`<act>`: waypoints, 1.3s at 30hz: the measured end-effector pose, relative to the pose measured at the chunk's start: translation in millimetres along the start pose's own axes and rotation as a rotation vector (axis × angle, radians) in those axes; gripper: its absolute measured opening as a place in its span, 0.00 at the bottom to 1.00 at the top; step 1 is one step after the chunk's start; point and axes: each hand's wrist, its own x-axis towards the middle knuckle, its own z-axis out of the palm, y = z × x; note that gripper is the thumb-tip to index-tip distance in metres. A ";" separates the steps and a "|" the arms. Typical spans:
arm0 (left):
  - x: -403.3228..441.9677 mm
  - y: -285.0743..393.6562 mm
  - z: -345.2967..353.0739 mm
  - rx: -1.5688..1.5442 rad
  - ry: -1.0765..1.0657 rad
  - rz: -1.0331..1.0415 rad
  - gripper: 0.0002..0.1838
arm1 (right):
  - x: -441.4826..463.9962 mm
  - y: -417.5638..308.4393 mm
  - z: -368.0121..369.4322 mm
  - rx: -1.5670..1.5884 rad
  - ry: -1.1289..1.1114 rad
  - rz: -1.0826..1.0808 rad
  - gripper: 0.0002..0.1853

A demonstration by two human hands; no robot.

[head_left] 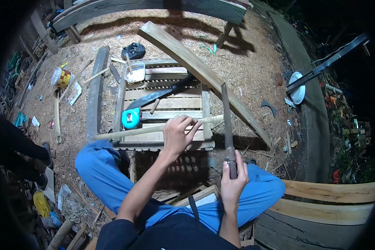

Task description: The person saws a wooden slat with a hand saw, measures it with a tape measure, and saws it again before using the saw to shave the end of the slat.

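My left hand (177, 135) is closed round a long, thin wooden stick (141, 131) that lies crosswise above the slatted wooden stand. In my right hand (234, 179) is the dark handle of a long-bladed knife (227, 116), its blade pointing away from me. The stick's right end meets or comes very near the blade; contact is hard to tell. On the slats (171, 103) rest a second long dark blade (154, 98), a turquoise tape measure (131, 118), a short peg (154, 106) and a white tub (136, 74).
A thick beam (196, 71) slants past the stand's right side, another post (97, 91) lies left. A bench (154, 12) stands at the back. Shavings cover the ground. A patterned bucket (62, 78) lies left; planks (333, 191) are right. Another person's legs (25, 146) show at left.
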 end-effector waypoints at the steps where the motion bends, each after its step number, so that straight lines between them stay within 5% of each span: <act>1: 7.5 -3.4 -11.5 0.016 0.020 0.014 0.10 | 6.2 -2.5 4.5 0.003 0.041 -0.057 0.29; 11: 16.8 -35.6 -139.9 0.177 0.084 0.166 0.09 | 36.7 -17.0 87.7 -0.163 -0.132 -0.256 0.31; 19: 11.9 -66.4 -144.9 0.188 0.126 0.374 0.07 | 73.9 -21.6 118.0 -0.293 -0.316 -0.770 0.26; 21: 16.7 -65.7 -148.1 0.268 0.156 0.435 0.09 | 91.0 -25.4 111.8 -0.187 -0.276 -0.626 0.26; 24: 18.9 -69.8 -154.4 0.331 0.148 0.465 0.10 | 117.9 -63.9 98.6 -0.042 -0.228 -0.689 0.28; 29: 23.8 -66.3 -142.9 0.365 0.184 0.545 0.14 | 125.8 -80.3 101.0 -0.144 -0.389 -1.069 0.30; 31: 26.3 -65.2 -139.0 0.398 0.161 0.611 0.15 | 123.3 -63.0 114.8 -0.108 -0.322 -1.068 0.24; 39: 32.9 -56.9 -112.1 0.288 -0.115 0.288 0.11 | 145.9 -49.0 127.9 -0.186 -0.182 -1.181 0.10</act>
